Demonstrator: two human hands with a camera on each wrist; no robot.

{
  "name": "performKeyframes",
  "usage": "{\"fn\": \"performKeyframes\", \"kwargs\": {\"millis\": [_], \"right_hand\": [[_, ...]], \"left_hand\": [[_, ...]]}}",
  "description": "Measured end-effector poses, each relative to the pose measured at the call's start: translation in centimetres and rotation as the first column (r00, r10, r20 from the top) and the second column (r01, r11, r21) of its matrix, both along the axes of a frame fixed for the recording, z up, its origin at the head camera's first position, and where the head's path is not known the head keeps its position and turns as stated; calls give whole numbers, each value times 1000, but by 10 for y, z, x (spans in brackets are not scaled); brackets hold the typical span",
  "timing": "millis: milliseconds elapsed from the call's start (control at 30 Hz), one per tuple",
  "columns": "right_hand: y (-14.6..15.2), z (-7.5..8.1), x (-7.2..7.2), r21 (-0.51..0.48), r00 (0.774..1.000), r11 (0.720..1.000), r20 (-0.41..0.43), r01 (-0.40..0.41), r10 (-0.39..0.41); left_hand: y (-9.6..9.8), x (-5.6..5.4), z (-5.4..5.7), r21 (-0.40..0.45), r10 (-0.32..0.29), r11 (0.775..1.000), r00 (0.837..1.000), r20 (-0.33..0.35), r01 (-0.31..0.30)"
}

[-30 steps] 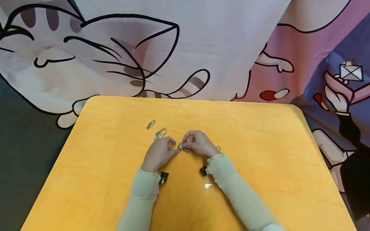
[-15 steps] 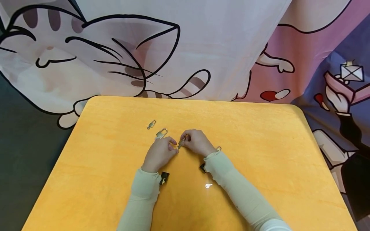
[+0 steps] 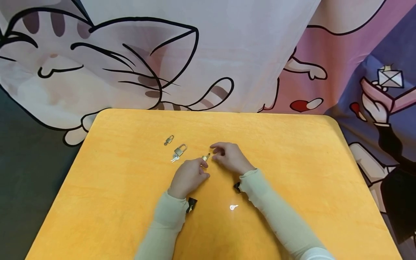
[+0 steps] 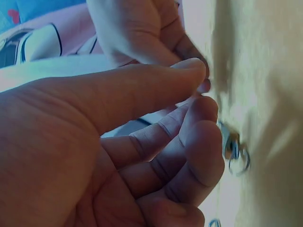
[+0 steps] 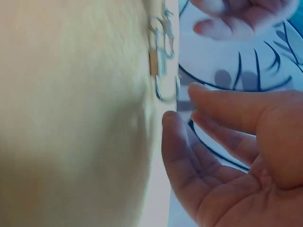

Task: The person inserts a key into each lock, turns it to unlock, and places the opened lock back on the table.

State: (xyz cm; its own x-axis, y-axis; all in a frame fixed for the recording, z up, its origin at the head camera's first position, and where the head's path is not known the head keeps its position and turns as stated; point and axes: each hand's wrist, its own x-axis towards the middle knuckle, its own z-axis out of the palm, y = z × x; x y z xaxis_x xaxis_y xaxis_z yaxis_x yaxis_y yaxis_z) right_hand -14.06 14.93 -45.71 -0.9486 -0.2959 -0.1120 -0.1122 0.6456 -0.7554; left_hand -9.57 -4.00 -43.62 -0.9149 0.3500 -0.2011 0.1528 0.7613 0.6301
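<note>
A small brass padlock [image 3: 206, 157] lies on the yellow table [image 3: 292, 162], its shackle toward the far right. My left hand [image 3: 189, 177] is just on the near side of it, thumb and index finger apart, and overlaps its lower end in the head view. To the right, my right hand [image 3: 231, 158] hovers with loosely bent fingers and nothing between them. In the right wrist view, its fingertips are close to a padlock's shackle [image 5: 165, 97], with thumb and index finger separated. A padlock with a ring [image 4: 231, 144] shows beyond the left fingers in the left wrist view.
Left of the hands lie a larger padlock [image 3: 180, 150] with keys [image 3: 175, 157] and a smaller padlock [image 3: 169, 140] farther back. One silver key [image 3: 233, 207] sits nearer the front. A printed cartoon curtain [image 3: 253, 54] hangs behind the table's far edge.
The small padlock, earlier between the fingers of both hands, now lies on the table. My right hand has drawn away to the right; my left hand has shifted right and nearer, uncovering the keys.
</note>
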Motion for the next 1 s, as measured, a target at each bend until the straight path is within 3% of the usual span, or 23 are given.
{"fn": "performKeyframes", "kwargs": {"millis": [233,467,667,800,900,1000], "right_hand": [[39,22,5,30,997,996,-21,79,-78],[69,30,17,159,992,981,37,110,-117],[72,21,30,295,978,948,133,118,-163],[67,14,38,380,982,912,49,153,-185],[63,8,43,407,981,895,-13,183,-195],[60,4,47,378,977,903,-18,204,-213]], "left_hand": [[23,17,0,-77,-132,989,991,-31,129],[43,41,2,-192,-287,947,949,-134,259],[52,61,3,-358,-364,898,890,-276,257],[56,71,-2,-415,-393,879,849,-354,233],[59,76,-8,-435,-397,875,833,-386,215],[60,80,-15,-448,-392,873,823,-411,192]]}}
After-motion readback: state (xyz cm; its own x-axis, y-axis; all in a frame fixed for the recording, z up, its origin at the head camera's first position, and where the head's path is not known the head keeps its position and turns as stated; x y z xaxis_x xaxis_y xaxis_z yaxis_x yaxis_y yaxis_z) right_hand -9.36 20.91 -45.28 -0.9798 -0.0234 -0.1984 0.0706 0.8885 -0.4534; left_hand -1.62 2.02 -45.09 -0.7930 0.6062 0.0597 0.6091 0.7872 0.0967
